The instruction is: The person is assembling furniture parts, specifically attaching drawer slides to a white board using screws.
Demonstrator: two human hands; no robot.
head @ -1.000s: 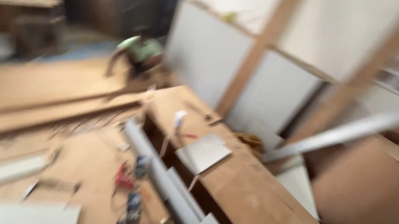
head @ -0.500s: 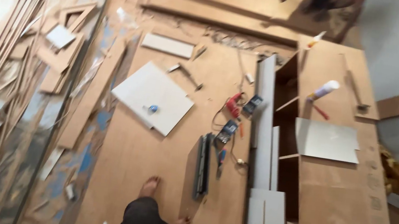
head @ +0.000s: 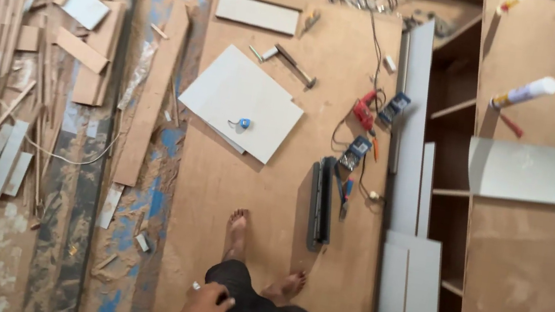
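- Left hand (head: 208, 303) rests at the hip, curled round a small whitish thing (head: 196, 286), too small to identify
- Right hand hidden; grip unclear
- Bare feet on brown board (head: 252, 181); grey panel (head: 241, 101), hammer (head: 294, 67) ahead

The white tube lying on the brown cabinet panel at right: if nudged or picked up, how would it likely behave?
The white tube looks round along its length and lies on its side on the cabinet panel, so a sideways nudge would probably roll it. It seems rigid, so it should lift without bending. Its smooth surface may be somewhat slippery.
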